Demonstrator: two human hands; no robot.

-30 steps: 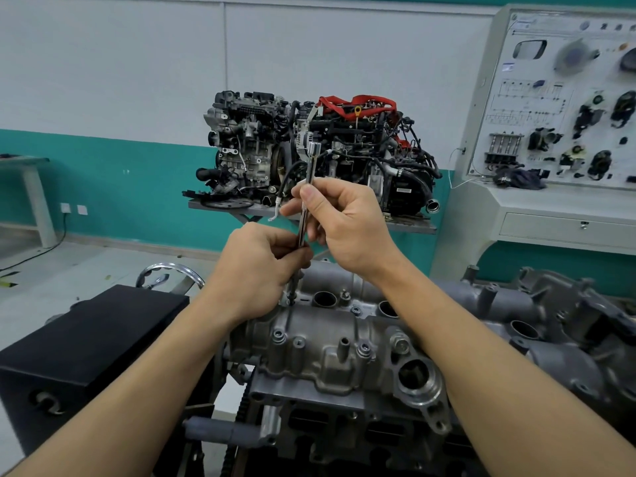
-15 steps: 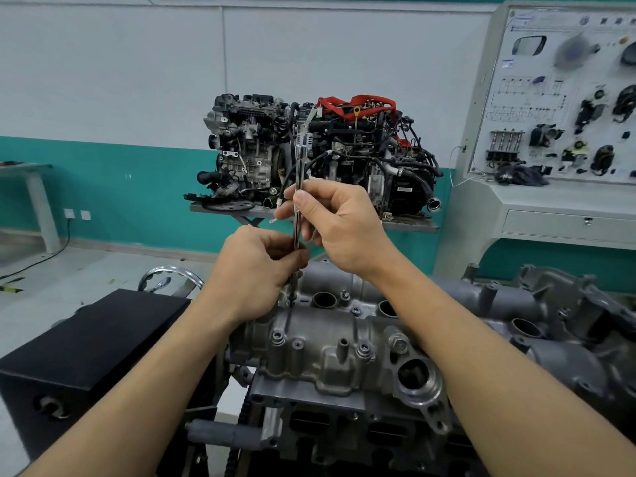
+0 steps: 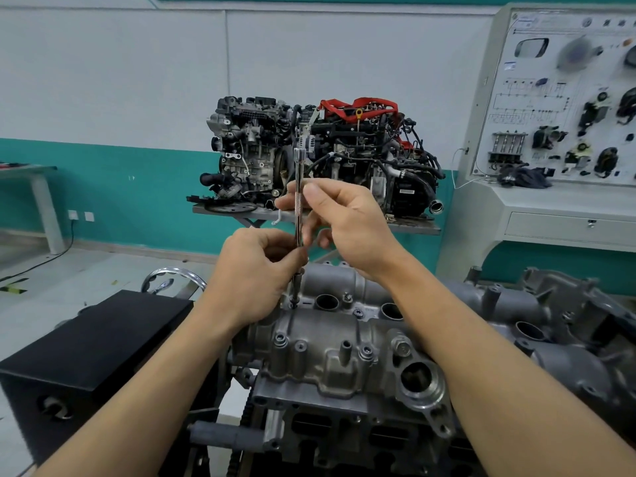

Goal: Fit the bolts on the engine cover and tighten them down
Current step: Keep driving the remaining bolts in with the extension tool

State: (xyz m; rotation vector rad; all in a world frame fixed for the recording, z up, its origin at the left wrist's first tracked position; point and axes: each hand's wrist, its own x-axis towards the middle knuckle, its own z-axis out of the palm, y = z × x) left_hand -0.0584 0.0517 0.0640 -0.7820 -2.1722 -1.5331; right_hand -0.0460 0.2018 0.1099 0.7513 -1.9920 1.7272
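While the lumpy cast-metal engine cover [image 3: 330, 356] lies below both hands, the left hand [image 3: 251, 280] pinches the smooth lower shaft of a slim upright chrome driver [image 3: 298, 170], the right hand [image 3: 347, 228] pinching its knurled grip just above. Its tip meets the cover under the left hand, near a seated round bolt [image 3: 359, 313].

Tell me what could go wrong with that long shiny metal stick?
The long chrome extension bar is held only by the right hand and left hand, so it might tilt and slip off the small dark bolt. A loose bolt could drop into the open round hole nearby.
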